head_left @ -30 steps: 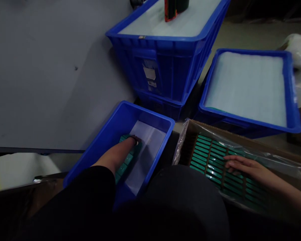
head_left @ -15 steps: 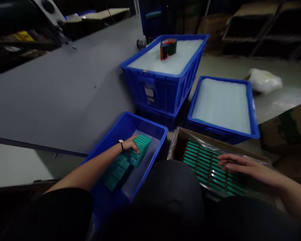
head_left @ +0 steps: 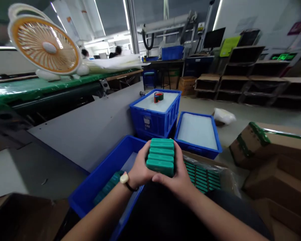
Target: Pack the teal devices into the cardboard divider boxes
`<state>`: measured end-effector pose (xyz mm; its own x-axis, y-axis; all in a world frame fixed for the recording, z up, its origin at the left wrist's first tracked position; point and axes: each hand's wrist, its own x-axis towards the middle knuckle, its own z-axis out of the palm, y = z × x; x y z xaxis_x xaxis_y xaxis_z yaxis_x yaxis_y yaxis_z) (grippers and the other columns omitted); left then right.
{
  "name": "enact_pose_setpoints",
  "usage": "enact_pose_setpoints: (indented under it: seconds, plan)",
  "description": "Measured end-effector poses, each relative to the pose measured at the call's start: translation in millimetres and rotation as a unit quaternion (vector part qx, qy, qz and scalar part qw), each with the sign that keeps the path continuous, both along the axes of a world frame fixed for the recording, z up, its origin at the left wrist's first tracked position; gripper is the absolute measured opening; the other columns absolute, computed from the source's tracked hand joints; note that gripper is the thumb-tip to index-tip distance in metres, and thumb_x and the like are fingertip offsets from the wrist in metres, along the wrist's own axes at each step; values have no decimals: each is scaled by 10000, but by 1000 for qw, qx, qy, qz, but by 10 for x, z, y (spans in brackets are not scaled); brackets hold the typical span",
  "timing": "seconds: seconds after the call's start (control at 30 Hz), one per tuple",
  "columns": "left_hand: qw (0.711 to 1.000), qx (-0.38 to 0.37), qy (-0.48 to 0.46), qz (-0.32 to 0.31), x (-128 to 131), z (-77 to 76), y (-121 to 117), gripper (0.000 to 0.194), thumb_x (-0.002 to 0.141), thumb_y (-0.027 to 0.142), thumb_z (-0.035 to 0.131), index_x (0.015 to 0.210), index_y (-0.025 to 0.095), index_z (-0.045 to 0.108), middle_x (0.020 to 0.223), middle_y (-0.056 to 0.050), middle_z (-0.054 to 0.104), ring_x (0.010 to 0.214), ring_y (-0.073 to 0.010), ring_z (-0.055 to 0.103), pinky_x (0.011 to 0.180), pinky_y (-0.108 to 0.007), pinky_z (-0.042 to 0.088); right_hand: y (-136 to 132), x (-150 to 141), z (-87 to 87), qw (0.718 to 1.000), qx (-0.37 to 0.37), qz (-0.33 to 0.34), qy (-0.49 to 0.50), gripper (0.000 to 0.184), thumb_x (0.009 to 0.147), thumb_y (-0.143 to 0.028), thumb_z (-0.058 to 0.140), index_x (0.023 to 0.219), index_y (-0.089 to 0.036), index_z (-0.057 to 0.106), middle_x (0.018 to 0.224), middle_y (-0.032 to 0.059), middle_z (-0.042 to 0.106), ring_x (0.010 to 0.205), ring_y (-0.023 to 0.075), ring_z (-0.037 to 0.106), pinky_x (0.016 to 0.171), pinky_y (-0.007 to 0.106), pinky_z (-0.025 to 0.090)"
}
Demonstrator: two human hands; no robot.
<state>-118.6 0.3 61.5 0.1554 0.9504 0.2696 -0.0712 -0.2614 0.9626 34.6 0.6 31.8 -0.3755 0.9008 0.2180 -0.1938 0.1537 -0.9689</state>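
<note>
A stack of several green blocks (head_left: 161,156) is held up in front of me between both hands. My left hand (head_left: 139,169) grips its left side, fingers wrapped round, with a watch on the wrist. My right hand (head_left: 178,174) clasps its right side and underside. Below on the left, a blue bin (head_left: 100,177) holds more green blocks (head_left: 107,186) on a clear sheet. Below on the right, a plastic-lined cardboard box (head_left: 224,174) shows rows of green blocks (head_left: 202,175).
Two more blue bins with white foam covers stand ahead: a stacked one (head_left: 155,112) with a tape roll (head_left: 158,96) on it, and a low one (head_left: 197,134). Cardboard boxes (head_left: 268,147) lie right. A grey table (head_left: 85,124), green bench and fan (head_left: 45,43) are left.
My left hand lifted a stack of green blocks out of the blue bin; my right hand left the cardboard box and joined it. The view tilted upward.
</note>
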Motion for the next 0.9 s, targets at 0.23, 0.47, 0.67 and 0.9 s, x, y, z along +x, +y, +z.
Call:
enact_pose_setpoints:
  seconds: [0.23, 0.47, 0.67, 0.9]
  plan:
    - [998, 30, 1, -63, 186, -493, -245, 1113, 575, 399, 840, 1457, 301, 168, 1459, -160, 395, 1287, -334, 471, 1042, -429, 433, -129, 23, -461, 997, -8, -43, 64, 1166, 532, -423, 894, 1422, -300, 151, 1459, 120, 379, 1316, 336, 419, 1124, 494, 338]
    - [995, -65, -9, -69, 297, -369, -200, 1249, 569, 199, 842, 1510, 303, 27, 1466, -137, 396, 1284, -328, 459, 1089, -464, 346, -72, 83, -194, 985, -60, -110, 114, 841, 437, -311, 928, 1175, -206, 538, 1068, 74, 692, 962, 290, 660, 892, 440, 529]
    - [935, -220, -276, 24, 586, -81, 35, 620, 769, 370, 638, 1341, 190, 477, 1293, -99, 591, 1282, -254, 474, 1065, -361, 343, 150, 498, -97, 909, -184, -224, 298, 441, 554, -359, 856, 914, -185, 671, 795, 13, 732, 733, 235, 693, 705, 387, 576]
    - [772, -418, -434, -202, 1146, -423, 45, 457, 885, 451, 514, 1142, 90, 624, 1012, -122, 710, 931, -239, 659, 883, -363, 454, 72, 911, -187, 936, 113, -284, 173, 259, 564, -223, 853, 774, -195, 705, 770, 12, 730, 681, 204, 681, 676, 328, 566]
